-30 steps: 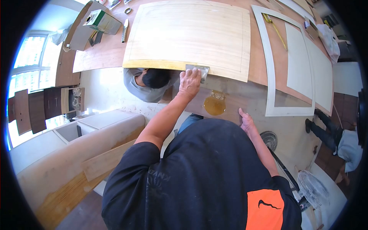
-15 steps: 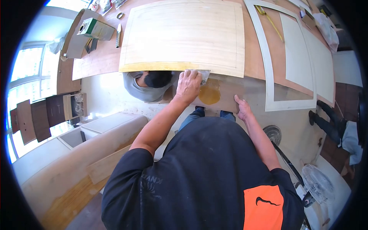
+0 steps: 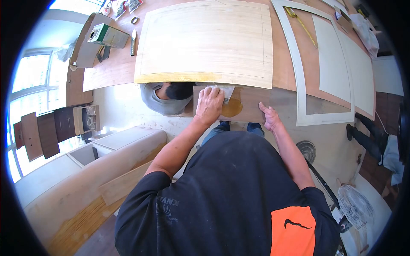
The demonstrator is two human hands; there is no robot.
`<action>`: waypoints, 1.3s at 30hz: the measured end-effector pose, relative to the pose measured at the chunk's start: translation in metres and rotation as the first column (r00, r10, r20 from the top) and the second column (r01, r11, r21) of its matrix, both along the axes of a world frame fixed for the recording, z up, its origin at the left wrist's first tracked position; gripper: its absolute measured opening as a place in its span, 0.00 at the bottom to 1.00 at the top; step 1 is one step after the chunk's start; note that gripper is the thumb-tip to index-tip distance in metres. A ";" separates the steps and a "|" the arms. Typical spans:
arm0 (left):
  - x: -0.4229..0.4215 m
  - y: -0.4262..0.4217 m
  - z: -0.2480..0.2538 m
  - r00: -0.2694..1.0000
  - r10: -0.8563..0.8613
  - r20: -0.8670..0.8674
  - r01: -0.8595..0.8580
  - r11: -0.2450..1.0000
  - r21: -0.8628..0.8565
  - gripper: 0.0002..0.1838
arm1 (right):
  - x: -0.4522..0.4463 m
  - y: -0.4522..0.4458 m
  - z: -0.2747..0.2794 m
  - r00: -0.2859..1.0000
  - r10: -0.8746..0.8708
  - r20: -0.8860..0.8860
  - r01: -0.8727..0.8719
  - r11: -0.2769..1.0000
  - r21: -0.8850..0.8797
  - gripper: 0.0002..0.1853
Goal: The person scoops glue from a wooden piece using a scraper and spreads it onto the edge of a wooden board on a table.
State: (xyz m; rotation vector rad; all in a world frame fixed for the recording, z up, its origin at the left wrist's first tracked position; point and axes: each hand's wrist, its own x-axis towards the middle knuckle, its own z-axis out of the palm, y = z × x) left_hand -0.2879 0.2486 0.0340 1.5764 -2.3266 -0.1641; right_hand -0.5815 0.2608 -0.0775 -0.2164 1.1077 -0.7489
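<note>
My left hand [image 3: 209,106] is closed on a thin, flat scraper [image 3: 228,91], whose blade lies over a brown board [image 3: 252,112]. Beside the blade, a puddle of amber glue-like liquid [image 3: 232,109] spreads on that board. My right hand [image 3: 269,116] grips the board's right end, thumb on top and fingers partly hidden. Just beyond both hands is a pale wooden panel [image 3: 205,40] with pencilled lines near its borders. An amber coated strip [image 3: 175,77] runs along the left part of its near edge.
A co-worker [image 3: 164,99] crouches below the panel's near edge. On the table [image 3: 111,70] are a metal can [image 3: 109,35], a knife [image 3: 133,42] and a tape roll [image 3: 135,20]. Right are a white frame [image 3: 301,98], a tape measure [image 3: 301,25] and a fan [image 3: 355,205]; another person [image 3: 376,145] stands far right.
My left hand has drawn the scraper back from the panel's near edge, down over the brown board. My right hand still holds the board, and the view has shifted slightly.
</note>
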 end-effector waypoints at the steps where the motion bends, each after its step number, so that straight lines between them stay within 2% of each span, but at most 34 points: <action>1: -0.001 -0.006 0.004 1.000 0.006 -0.007 -0.006 1.000 -0.019 0.15 | 0.001 0.002 0.001 1.000 0.002 0.004 -0.002 1.000 -0.005 0.31; 5: -0.005 -0.036 0.001 0.997 0.072 -0.001 -0.072 0.997 -0.023 0.19 | 0.005 0.006 0.004 1.000 -0.011 0.019 0.010 1.000 0.009 0.31; 6: -0.007 -0.043 -0.015 0.998 0.066 0.015 -0.065 0.996 -0.064 0.18 | 0.004 0.009 0.004 1.000 -0.002 0.017 0.002 1.000 0.012 0.31; 9: -0.027 -0.033 -0.052 0.974 -0.017 0.225 0.020 1.000 -0.010 0.18 | 0.001 0.014 -0.005 1.000 0.020 -0.013 -0.020 1.000 0.019 0.32; 11: -0.045 -0.021 -0.044 0.974 -0.188 0.130 0.174 0.979 0.110 0.18 | -0.003 0.022 -0.009 0.997 0.019 -0.070 -0.016 0.999 0.038 0.32; 12: -0.052 -0.016 -0.035 0.954 -0.254 0.156 0.229 0.960 0.163 0.17 | -0.005 0.026 -0.012 0.996 0.021 -0.081 -0.017 0.998 0.053 0.32; 15: -0.056 -0.010 -0.028 0.958 -0.287 -0.004 0.286 0.954 0.090 0.17 | -0.009 0.028 -0.014 0.994 0.027 -0.110 -0.018 0.996 0.082 0.33; 19: -0.041 -0.017 0.000 0.963 -0.167 -0.212 0.178 0.984 0.030 0.22 | -0.018 0.034 -0.009 0.995 0.022 -0.102 -0.012 0.996 0.091 0.35; 20: -0.038 -0.017 0.013 0.940 -0.106 -0.323 0.105 0.994 -0.022 0.15 | -0.019 0.034 -0.013 0.996 0.014 -0.087 -0.007 0.997 0.082 0.35; 24: -0.012 -0.021 0.004 0.944 0.104 -0.314 -0.119 0.992 -0.031 0.16 | -0.021 0.035 -0.008 0.988 0.020 -0.154 -0.012 0.998 0.055 0.36; 27: 0.003 -0.018 0.009 0.953 0.151 -0.262 -0.177 0.981 -0.077 0.16 | -0.016 0.031 0.005 0.985 0.014 -0.172 -0.008 0.999 0.036 0.34; 29: 0.010 -0.014 0.012 0.954 0.178 -0.241 -0.195 0.980 -0.050 0.19 | -0.013 0.027 0.016 0.988 0.002 -0.156 0.001 1.000 0.023 0.33; 32: 0.017 -0.010 0.012 0.947 0.214 -0.238 -0.231 0.972 -0.050 0.22 | -0.009 0.015 0.032 0.999 -0.006 -0.046 0.004 0.999 -0.041 0.30; 33: 0.019 -0.010 0.016 0.944 0.223 -0.242 -0.244 0.968 -0.058 0.22 | -0.008 0.011 0.034 0.998 -0.024 -0.062 0.021 0.998 -0.051 0.30; 37: 0.025 -0.019 0.036 0.886 0.288 -0.363 -0.309 0.951 -0.001 0.18 | -0.011 0.001 0.026 0.993 -0.070 -0.100 0.061 0.994 -0.088 0.31; 38: 0.027 -0.025 0.036 0.874 0.296 -0.387 -0.329 0.944 -0.021 0.12 | -0.014 0.001 0.022 0.992 -0.073 -0.103 0.063 0.993 -0.100 0.31; 39: 0.027 -0.033 0.041 0.850 0.306 -0.429 -0.338 0.941 0.003 0.11 | -0.016 0.000 0.020 0.990 -0.071 -0.119 0.062 0.995 -0.084 0.32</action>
